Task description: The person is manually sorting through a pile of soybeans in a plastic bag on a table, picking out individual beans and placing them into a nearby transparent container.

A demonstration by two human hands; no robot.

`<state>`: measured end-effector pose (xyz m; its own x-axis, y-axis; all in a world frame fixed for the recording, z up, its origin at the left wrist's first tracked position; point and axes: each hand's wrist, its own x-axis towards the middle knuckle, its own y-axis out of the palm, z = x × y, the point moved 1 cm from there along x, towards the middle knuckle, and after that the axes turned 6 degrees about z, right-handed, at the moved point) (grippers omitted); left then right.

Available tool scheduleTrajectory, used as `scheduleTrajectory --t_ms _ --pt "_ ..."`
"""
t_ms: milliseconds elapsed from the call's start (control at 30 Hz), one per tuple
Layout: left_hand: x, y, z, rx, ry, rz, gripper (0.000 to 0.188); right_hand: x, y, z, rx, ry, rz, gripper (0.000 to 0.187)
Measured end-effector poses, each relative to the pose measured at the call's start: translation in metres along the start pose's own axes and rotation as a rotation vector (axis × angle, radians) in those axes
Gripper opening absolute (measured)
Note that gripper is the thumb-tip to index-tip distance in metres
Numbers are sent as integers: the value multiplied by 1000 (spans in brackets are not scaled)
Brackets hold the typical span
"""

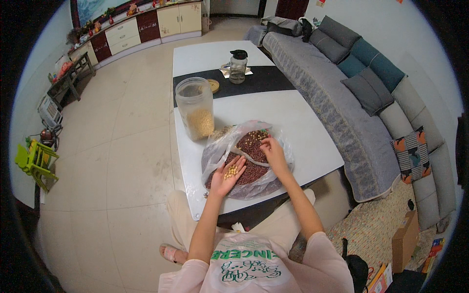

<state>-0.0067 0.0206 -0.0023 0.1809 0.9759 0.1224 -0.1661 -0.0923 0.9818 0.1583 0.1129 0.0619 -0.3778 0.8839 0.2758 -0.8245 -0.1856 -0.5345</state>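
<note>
A clear plastic bag point(210, 158) lies spread on the table, full of small dark red beans point(256, 172). Pale yellow soybeans are scattered over the red ones at the bag's far side. My left hand point(227, 178) is palm up over the near left of the bag, cupping a small heap of soybeans point(231, 171). Over the right part of the beans, my right hand point(273, 151) reaches down with fingertips drawn together. Whatever they pinch is too small to make out. Left of the bag's far side stands a tall clear plastic jar point(187, 95), partly filled with soybeans.
The white table point(295, 132) has a black band across it, bearing a round yellowish lid point(213, 86) and a black-topped clear bottle point(238, 68). A grey sofa point(312, 83) runs along the right. A green chair point(36, 161) stands far left, and low cabinets point(127, 35) line the back.
</note>
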Motion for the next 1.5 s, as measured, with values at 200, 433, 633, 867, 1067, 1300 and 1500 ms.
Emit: scheduleTrajectory --t_ms 200,433,633,867,1067,1300,1500 --pt "1 1 1 -37 -12 -20 49 38 -10 -43 -463 -78 -70 16" --pt "0 2 2 -76 -34 -7 47 58 7 -51 -681 -68 45 13" --pt "0 2 0 -30 -28 -30 48 60 15 -60 -769 -28 46 12" --pt "1 2 1 -21 -24 -37 49 56 13 -56 -690 -43 20 12" --pt "3 -1 0 -3 -21 -31 49 34 -4 -7 -375 -82 127 15" --pt "1 -17 -5 44 -14 -1 49 -12 22 43 -188 -406 380 14" --pt "2 -24 -6 53 -8 -9 44 -20 39 40 -253 -529 393 14"
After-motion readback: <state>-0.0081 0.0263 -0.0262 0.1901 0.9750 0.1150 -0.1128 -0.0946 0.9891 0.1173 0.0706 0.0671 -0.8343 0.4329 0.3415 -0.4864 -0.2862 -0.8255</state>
